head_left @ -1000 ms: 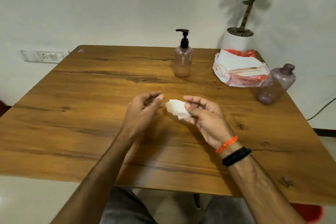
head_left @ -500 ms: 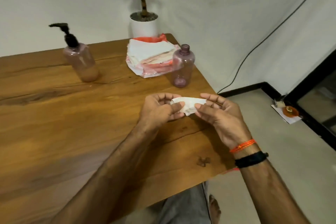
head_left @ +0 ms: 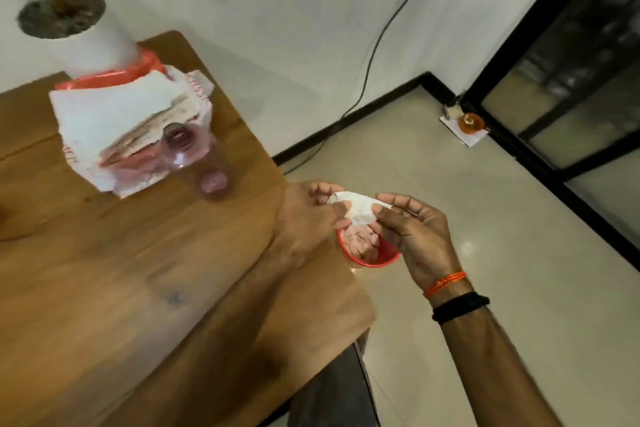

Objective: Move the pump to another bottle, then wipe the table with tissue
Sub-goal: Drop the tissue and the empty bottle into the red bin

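Wooden table (head_left: 104, 288) nearest, its corner beside the pale tiled floor (head_left: 485, 218). Both hands just past the edge: left hand (head_left: 304, 215) & right hand (head_left: 412, 236) pinch a crumpled tissue (head_left: 356, 210) btwn fingertips, over a red bin (head_left: 377, 258). Farther back, capless bottle (head_left: 201, 163) by the tissue pack (head_left: 114, 121); both motion-blurred. Plant pot (head_left: 90, 45) cut off at top.
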Motion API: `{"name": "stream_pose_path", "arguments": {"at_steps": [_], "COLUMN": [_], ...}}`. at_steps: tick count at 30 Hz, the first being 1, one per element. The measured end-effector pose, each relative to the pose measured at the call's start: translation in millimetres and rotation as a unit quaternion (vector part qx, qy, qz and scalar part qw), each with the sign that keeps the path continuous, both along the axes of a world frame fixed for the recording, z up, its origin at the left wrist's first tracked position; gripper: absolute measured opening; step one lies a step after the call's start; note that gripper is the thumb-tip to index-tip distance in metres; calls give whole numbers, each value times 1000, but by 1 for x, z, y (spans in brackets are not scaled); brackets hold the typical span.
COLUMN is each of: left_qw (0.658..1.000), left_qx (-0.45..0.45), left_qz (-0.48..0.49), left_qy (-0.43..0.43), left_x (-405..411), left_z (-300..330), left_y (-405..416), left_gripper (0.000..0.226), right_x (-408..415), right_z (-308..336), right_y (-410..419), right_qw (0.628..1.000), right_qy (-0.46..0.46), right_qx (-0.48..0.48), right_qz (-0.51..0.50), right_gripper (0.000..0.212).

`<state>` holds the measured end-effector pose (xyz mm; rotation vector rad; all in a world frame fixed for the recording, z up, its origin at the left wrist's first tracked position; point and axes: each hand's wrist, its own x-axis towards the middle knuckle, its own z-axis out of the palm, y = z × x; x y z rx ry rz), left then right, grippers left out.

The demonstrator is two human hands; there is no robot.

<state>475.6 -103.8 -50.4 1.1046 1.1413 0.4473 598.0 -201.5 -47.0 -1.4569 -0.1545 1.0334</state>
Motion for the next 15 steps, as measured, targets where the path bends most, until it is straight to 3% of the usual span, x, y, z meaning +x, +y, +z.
{"name": "stream_pose_path", "arguments": {"at_steps": [6, 15], "left_qw": [995, 962], "left_qx": [-14, -81], "left_qz": [-26, -73], "left_qy": [91, 250], "left_x": [84, 170], "left_z": [-29, -161], "left_y": [5, 6], "left_gripper": [26, 16], "right_x": [71, 127], "right_z": [-27, -164], "right_y": [-7, -13], "right_qw": [998, 977], "right_qy": [-11, 36], "right_qx": [-50, -189], "right_qz": [-41, -88], "right_gripper": [16, 16]}}
